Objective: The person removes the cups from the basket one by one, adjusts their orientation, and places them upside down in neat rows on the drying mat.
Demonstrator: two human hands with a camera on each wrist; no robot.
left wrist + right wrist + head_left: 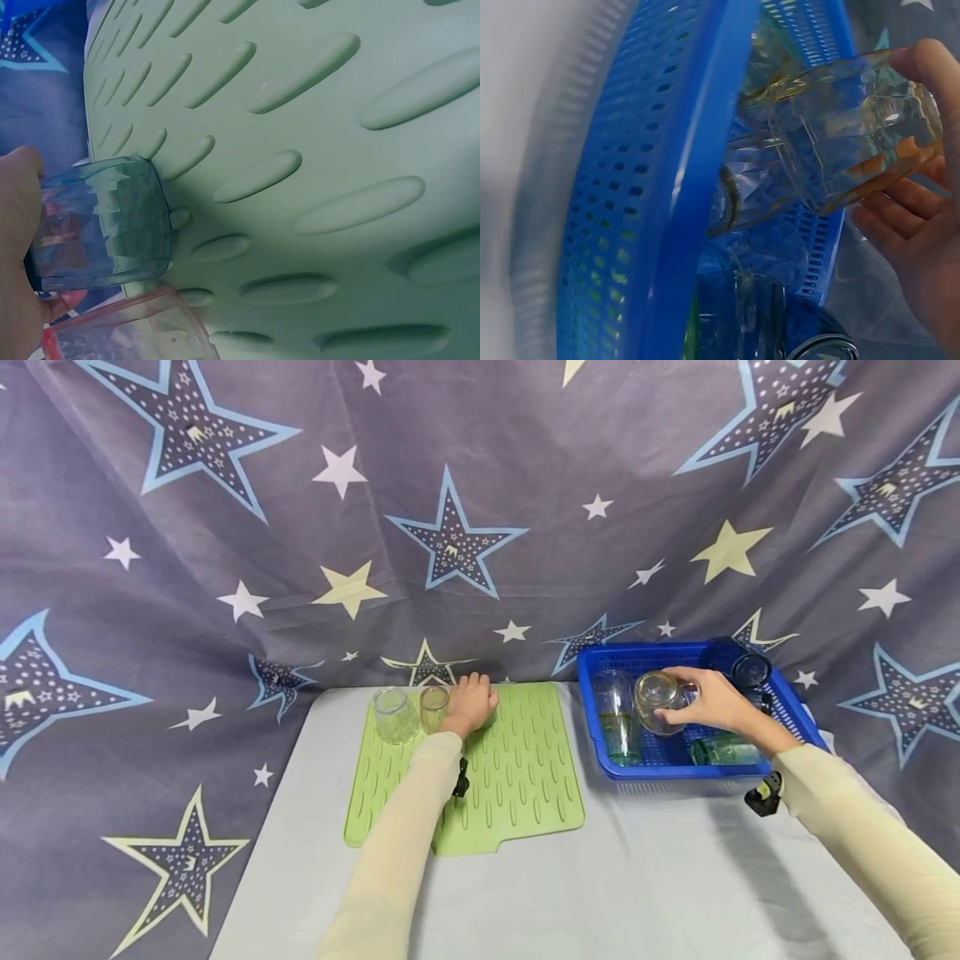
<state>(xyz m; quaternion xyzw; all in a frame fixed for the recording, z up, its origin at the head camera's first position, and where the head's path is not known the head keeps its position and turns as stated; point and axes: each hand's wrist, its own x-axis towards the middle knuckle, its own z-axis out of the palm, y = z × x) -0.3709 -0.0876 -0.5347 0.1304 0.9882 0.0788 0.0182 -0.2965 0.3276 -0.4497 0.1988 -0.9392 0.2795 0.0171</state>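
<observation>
My left hand (468, 702) grips a blue-tinted glass (105, 221) from above, its end at the ridged green drying mat (517, 777). The head view hides most of that glass behind the hand. Close beside it on the mat stand a pinkish-amber glass (432, 708) and a clear glass (395, 717). Over the blue plastic basket (675, 772), my right hand (712, 697) holds a pale amber glass (855, 124), tilted, between thumb and fingers.
Inside the basket are a tall clear glass (617, 718) at the left, a green-tinted glass (727, 750) lying at the front, and a dark blue glass (750, 668) at the back right. A star-patterned curtain (285, 568) hangs behind the white-covered table (570, 893).
</observation>
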